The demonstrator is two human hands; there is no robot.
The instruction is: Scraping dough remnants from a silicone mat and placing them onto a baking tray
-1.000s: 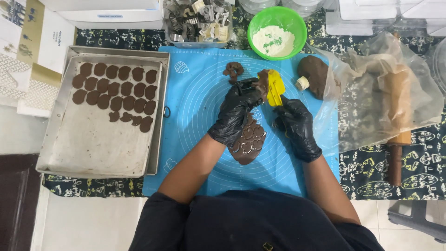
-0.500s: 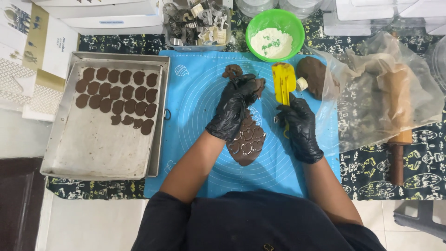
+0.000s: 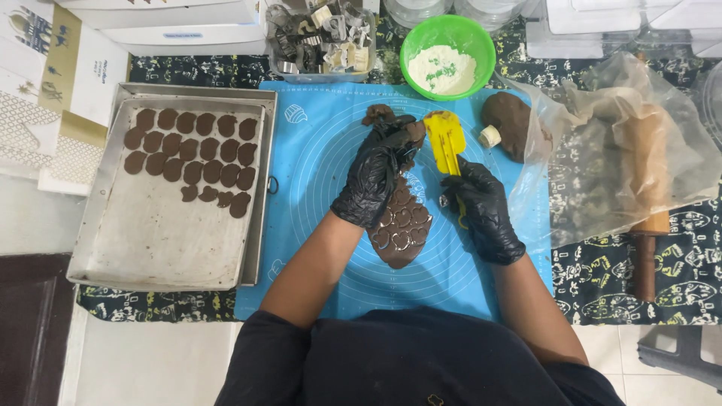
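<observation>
Left hand: black-gloved left hand (image 3: 374, 179), fingers curled shut on a scrap of dark brown dough (image 3: 410, 134) at the upper end of the rolled sheet.
Right hand: black-gloved right hand (image 3: 481, 207), closed around the handle of a yellow plastic spatula (image 3: 444, 141), blade pointing away from the person.
Dough sheet: flat brown rolled dough sheet (image 3: 400, 222) marked with cut shapes, lying on the mat between the two hands, partly under the left hand and just beside the right.
Mat: blue silicone baking mat (image 3: 323, 150) with printed circles, spread on the worktop.
Tray: rectangular metal baking tray (image 3: 162, 240) left of the mat, carrying rows of brown cut cookies (image 3: 192, 154) in its upper half.
Bowl: round green plastic bowl (image 3: 448, 56) of white flour, above the spatula.
Dough lump: rounded brown dough lump (image 3: 511, 120) at the mat's right edge, beside a small cream cylinder (image 3: 490, 136).
Rolling pin: wooden rolling pin (image 3: 647, 180) under a clear plastic bag (image 3: 594, 173), far right.
Cutters: clear box of metal cookie cutters (image 3: 320, 37), top centre.
</observation>
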